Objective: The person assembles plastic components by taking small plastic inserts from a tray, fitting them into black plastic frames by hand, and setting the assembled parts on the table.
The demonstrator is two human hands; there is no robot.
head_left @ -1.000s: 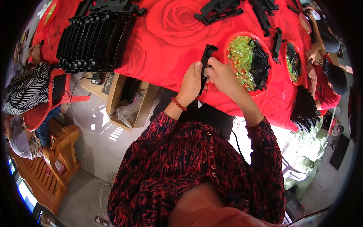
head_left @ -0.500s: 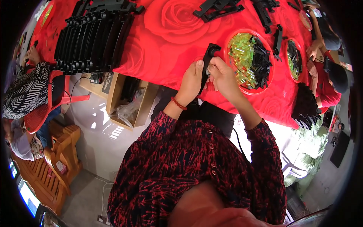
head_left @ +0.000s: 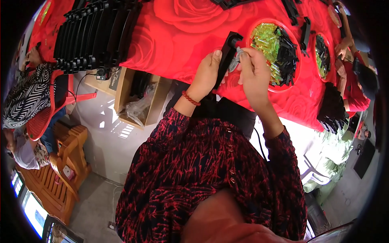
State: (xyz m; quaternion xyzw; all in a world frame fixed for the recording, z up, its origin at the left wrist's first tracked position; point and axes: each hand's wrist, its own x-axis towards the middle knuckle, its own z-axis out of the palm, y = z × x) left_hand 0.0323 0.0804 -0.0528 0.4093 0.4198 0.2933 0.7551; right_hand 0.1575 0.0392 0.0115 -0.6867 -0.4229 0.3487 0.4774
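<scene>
My left hand (head_left: 207, 73) is closed around a long black plastic part (head_left: 227, 54) with a hooked upper end, held at a slant over the table's near edge. Close to its right side is my right hand (head_left: 255, 71), fingers bent and pinching a small grey, crumpled-looking piece (head_left: 234, 64). The grey piece lies against or just beside the black part; I cannot tell whether they touch. Just right of my hands stands a round red tray (head_left: 298, 77), holding yellow-green clear pieces (head_left: 265, 40) and small black strips (head_left: 287, 54).
A red rose-patterned cloth (head_left: 170, 52) covers the table. Black parts (head_left: 91, 38) are stacked in rows at left. A second red tray (head_left: 323, 60) stands farther right, near co-workers' hands (head_left: 342, 48). Below the table edge sits an open cardboard box (head_left: 152, 105).
My right hand has drawn away to the right from the black part, and the grey piece in its fingers now shows. The view has shifted slightly, with the table higher in it.
</scene>
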